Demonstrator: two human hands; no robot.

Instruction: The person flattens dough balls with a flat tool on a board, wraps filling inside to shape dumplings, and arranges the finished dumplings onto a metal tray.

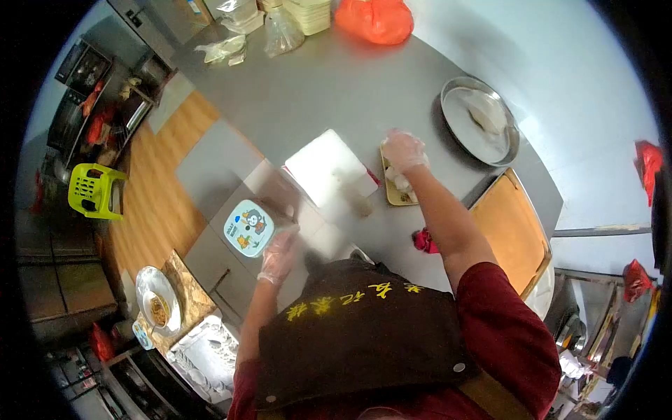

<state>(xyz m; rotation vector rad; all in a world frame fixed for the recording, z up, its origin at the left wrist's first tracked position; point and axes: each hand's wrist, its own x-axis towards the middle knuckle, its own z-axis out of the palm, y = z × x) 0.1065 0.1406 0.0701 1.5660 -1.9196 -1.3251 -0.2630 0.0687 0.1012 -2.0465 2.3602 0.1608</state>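
My right hand (404, 149), in a clear plastic glove, is over the far end of a small yellow tray (400, 204). Its fingers look curled in; what they hold, if anything, is hidden. White lumps (400, 183) lie in the tray below my wrist. To the left, a white board (327, 166) lies at the table's edge, with a blurred brownish patch near its front corner. My left hand (280, 253), gloved too, hangs low beside a stool (249, 228) with a light-blue cartoon top. Blur hides its fingers, and I cannot tell whether it touches the stool.
A round metal pan (481, 159) with a pale bag inside stands on the grey table (301, 91). Beside it is an orange-brown board (511, 238). A red bag (374, 21) and stacked containers (308, 15) sit at the back. A green stool (96, 190) stands left.
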